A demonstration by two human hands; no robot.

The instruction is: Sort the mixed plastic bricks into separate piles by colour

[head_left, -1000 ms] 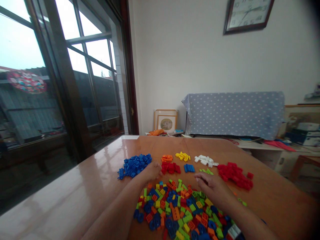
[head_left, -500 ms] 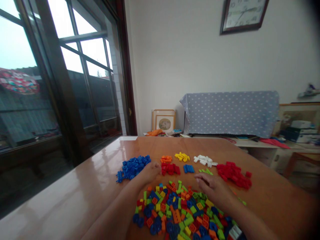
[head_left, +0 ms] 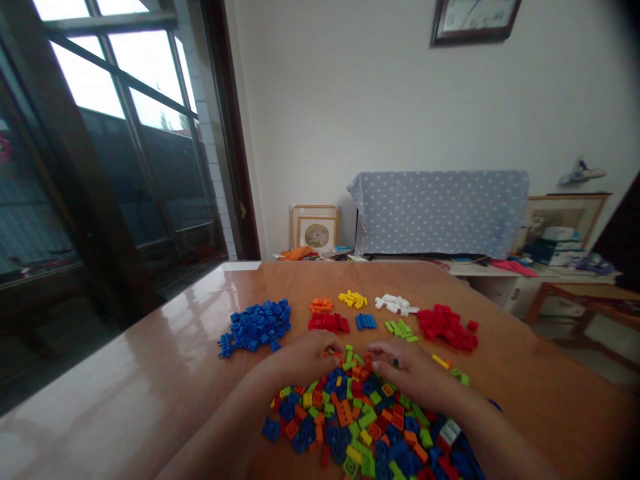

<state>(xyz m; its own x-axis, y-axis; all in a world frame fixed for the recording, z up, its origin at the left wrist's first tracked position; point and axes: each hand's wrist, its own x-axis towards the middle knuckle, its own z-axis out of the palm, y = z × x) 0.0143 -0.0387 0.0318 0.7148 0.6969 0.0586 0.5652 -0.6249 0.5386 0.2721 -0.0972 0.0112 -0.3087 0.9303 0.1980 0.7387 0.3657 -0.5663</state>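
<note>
A mixed pile of coloured building blocks (head_left: 367, 417) lies on the brown table (head_left: 165, 360). At the pile's far left edge is my left hand (head_left: 313, 353), fingers curled; what they hold, if anything, is hidden. My right hand (head_left: 405, 363) reaches over the far right edge, its thumb and fingers apart, near some red and orange blocks. Beyond them lie small sorted groups: red blocks (head_left: 329, 323), blue pieces (head_left: 365, 321) and light green pieces (head_left: 400, 329).
A heap of blue blocks (head_left: 257, 325) sits at the left, red blocks (head_left: 447, 327) at the right. Farther back are orange pieces (head_left: 321, 305), yellow pieces (head_left: 353, 299) and white pieces (head_left: 395, 305). A white sheet (head_left: 241, 265) lies at the table's far left corner.
Both hands have come closer together over the far edge of the mixed pile. My left hand has left the space between the blue heap and the small red group. The view has shifted.
</note>
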